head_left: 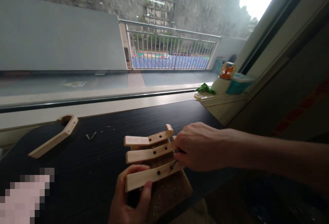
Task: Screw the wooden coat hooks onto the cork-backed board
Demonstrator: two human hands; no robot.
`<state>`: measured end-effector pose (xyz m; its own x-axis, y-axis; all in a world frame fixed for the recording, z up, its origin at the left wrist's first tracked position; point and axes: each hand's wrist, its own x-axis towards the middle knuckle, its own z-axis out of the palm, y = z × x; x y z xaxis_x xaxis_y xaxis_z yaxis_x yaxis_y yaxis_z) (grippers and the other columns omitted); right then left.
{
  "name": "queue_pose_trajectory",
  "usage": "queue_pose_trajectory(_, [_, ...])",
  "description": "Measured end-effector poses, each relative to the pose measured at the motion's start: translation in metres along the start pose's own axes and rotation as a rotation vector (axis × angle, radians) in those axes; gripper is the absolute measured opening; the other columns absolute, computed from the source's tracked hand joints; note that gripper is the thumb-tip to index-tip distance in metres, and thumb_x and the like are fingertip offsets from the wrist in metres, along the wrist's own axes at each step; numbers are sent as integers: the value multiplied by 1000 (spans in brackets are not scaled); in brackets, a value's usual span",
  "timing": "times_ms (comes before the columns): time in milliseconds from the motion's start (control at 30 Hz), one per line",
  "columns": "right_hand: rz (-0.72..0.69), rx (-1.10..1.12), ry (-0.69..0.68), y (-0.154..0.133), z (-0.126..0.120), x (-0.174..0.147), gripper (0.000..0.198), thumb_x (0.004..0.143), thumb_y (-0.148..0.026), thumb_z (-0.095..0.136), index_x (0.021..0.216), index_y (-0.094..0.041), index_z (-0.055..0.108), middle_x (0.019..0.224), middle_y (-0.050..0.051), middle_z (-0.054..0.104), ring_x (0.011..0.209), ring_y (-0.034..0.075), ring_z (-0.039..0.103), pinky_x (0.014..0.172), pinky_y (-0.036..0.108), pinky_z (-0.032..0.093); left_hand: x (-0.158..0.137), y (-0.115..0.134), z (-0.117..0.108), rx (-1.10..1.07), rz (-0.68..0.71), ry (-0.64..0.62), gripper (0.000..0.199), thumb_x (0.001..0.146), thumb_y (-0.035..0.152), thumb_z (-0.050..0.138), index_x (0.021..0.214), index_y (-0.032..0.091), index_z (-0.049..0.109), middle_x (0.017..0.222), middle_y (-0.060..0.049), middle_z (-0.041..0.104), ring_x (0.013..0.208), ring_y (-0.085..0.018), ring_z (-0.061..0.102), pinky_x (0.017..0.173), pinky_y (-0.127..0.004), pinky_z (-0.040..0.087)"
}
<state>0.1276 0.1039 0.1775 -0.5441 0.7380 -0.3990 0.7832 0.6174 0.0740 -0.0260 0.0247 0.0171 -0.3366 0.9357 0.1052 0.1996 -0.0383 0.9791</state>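
Three pale wooden hooks lie side by side across a brown wooden board [171, 196] on the dark table. My left hand [128, 195] is closed around the left end of the nearest wooden hook [144, 178], thumb in front and fingers behind. Over that hook's right part, my right hand [195, 146] grips a screwdriver [174, 164]; its thin metal shaft meets a hole in the wood, and its handle is mostly hidden. The middle hook [141, 156] and the far hook [137, 141] show dark holes, and their curved ends point right.
Another wooden hook [51, 144] lies at the table's far left, with loose screws [91, 136] nearby. Behind the black table [102, 176] runs a window sill [144, 104]. A white bottle [222, 83], a green cloth [205, 88] and a teal tub [239, 84] stand at the right corner.
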Motion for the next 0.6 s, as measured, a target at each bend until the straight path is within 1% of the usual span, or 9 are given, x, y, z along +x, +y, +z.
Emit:
queue_pose_trajectory(67, [-37, -41, 14, -4, -8, -4, 22, 76, -26, 51, 73, -13, 69, 64, 8, 65, 56, 16, 57, 45, 25, 27, 0, 2, 0, -23, -4, 2, 33, 70, 41, 63, 96, 22, 53, 96, -2, 64, 94, -18, 59, 88, -28, 44])
queue_pose_trajectory(133, [-49, -53, 65, -4, -13, -12, 23, 77, -25, 50, 71, -13, 69, 62, 9, 64, 55, 15, 56, 46, 25, 27, -1, 3, 0, -37, -1, -11, 34, 70, 41, 63, 96, 22, 53, 96, -2, 64, 93, -18, 60, 87, -28, 45])
queue_pose_trajectory(200, [-14, 36, 174, 1, -10, -23, 28, 81, -27, 47, 71, -13, 69, 60, 7, 63, 54, 13, 54, 48, 25, 28, -3, 3, -1, -48, 0, -22, 36, 70, 41, 64, 98, 22, 52, 98, -2, 64, 94, -18, 60, 89, -30, 45])
queue_pose_trajectory(233, [22, 129, 251, 7, -3, -28, 30, 83, -29, 45, 73, -14, 69, 61, 6, 62, 55, 13, 53, 50, 25, 29, -3, 1, -1, -53, -3, -25, 38, 70, 40, 64, 101, 22, 51, 100, -3, 64, 96, -18, 60, 91, -31, 45])
queue_pose_trajectory(333, [28, 565, 439, 25, 38, -37, 23, 82, -31, 50, 91, -18, 67, 73, 1, 63, 62, 10, 53, 56, 22, 35, -3, -5, -3, -57, 18, -53, 49, 69, 39, 66, 111, 23, 47, 109, -4, 63, 109, -20, 56, 100, -35, 40])
queue_pose_trajectory(400, [55, 883, 492, 32, 73, -36, 22, 80, -28, 52, 95, -17, 63, 75, 0, 62, 65, 10, 52, 57, 21, 38, -1, -10, -5, -9, 68, -82, 56, 66, 39, 68, 115, 23, 46, 116, -5, 61, 116, -23, 51, 104, -39, 36])
queue_pose_trajectory(467, [48, 1144, 559, 30, 106, -31, 21, 77, -24, 55, 95, -15, 61, 81, 1, 62, 70, 10, 52, 62, 20, 41, 0, -14, -6, 102, 117, -105, 57, 69, 40, 65, 120, 23, 45, 121, -6, 58, 122, -24, 46, 108, -43, 30])
queue_pose_trajectory(500, [42, 1226, 598, 27, 119, -27, 19, 76, -22, 56, 93, -15, 59, 81, 1, 60, 71, 10, 52, 63, 20, 42, 1, -16, -7, 174, 146, -104, 56, 70, 41, 63, 120, 23, 46, 124, -6, 56, 124, -25, 43, 110, -44, 27])
queue_pose_trajectory(600, [33, 1359, 673, 16, 142, -14, 17, 71, -19, 58, 87, -15, 57, 75, -2, 57, 67, 9, 50, 61, 19, 41, 4, -26, -7, 376, 179, -157, 62, 69, 46, 61, 123, 22, 44, 131, -7, 47, 125, -29, 41, 107, -46, 31])
